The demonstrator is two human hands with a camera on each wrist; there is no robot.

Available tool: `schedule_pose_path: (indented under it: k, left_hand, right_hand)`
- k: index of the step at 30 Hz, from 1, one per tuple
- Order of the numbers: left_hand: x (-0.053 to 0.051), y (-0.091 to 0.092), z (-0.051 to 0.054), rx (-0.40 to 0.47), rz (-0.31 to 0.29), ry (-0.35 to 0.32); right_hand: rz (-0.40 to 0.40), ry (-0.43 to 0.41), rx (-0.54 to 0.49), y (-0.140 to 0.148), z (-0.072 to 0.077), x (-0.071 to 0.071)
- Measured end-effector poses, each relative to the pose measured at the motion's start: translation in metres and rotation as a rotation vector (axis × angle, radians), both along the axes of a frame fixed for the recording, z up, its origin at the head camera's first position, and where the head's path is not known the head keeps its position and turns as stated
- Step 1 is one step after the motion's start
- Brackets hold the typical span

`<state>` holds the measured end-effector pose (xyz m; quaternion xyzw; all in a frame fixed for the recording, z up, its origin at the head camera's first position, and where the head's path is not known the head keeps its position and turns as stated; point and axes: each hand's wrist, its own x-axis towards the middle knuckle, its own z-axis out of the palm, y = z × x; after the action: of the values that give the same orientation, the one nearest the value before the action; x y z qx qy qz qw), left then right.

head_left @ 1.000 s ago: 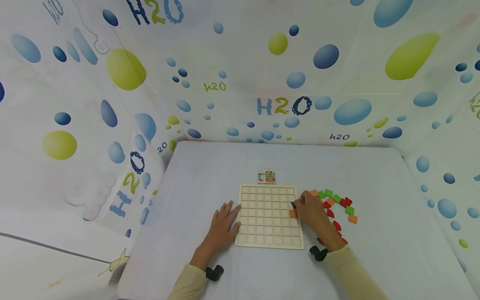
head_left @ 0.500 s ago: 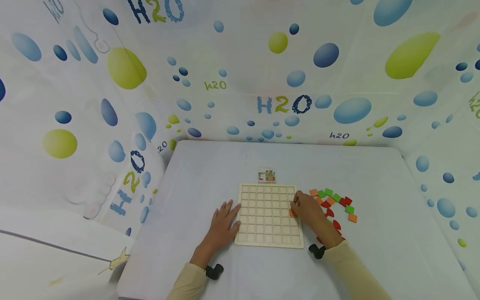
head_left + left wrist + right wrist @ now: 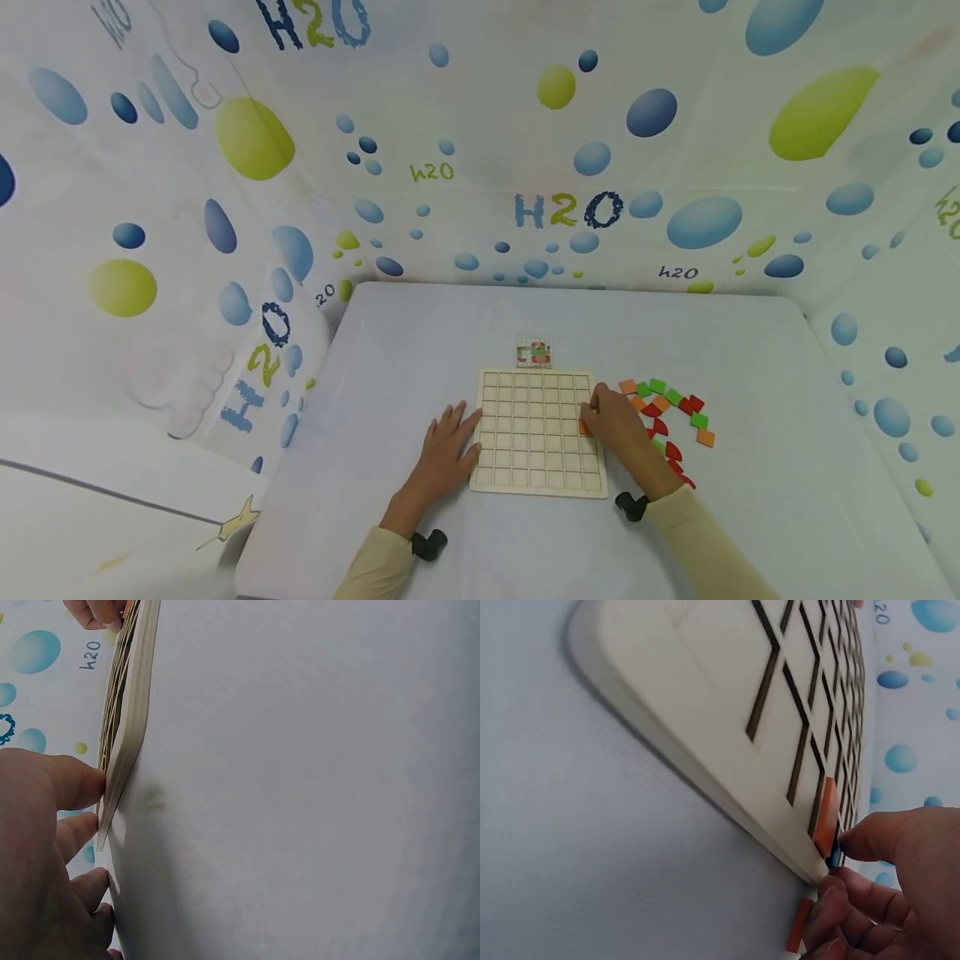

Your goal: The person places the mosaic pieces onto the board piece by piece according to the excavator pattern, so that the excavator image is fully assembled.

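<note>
The pale wooden grid board point(image 3: 525, 442) lies flat, its left edge touched by my left hand point(image 3: 441, 458), whose fingers are spread. In the left wrist view the thumb and fingertips of that hand point(image 3: 37, 855) meet the board's edge point(image 3: 135, 712). At the board's right side, my right hand point(image 3: 626, 429) pinches a dark blue piece point(image 3: 835, 855), seen in the right wrist view between thumb and fingers of the hand point(image 3: 900, 877). Beside it an orange piece point(image 3: 826, 817) sits in a grid cell, partly covered in the head view.
A small patterned card point(image 3: 533, 352) lies beyond the board's far edge. Several loose red, green and orange pieces point(image 3: 699, 420) are scattered on the white table point(image 3: 750, 358) to the right of the board. A printed wall covering point(image 3: 480, 125) stands behind the table.
My right hand has shifted slightly left onto the board's edge, and the blue piece is now covered by its fingers in the head view. The left hand has stayed in place.
</note>
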<state>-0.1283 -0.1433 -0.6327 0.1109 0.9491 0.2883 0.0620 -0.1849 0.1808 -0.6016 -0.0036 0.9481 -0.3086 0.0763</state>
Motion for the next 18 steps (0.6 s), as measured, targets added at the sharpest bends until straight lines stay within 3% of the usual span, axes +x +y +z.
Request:
schedule_pose_path:
  k: [9,18]
  left_hand:
    - [0.001,0.000,0.002,-0.005,0.001,0.001]
    - [0.001,0.001,0.002,-0.011,0.000,0.001]
  right_hand:
    - [-0.058,-0.065,-0.055,0.014,0.014,0.002]
    - [-0.013,-0.088,-0.006,0.014,0.004,0.008]
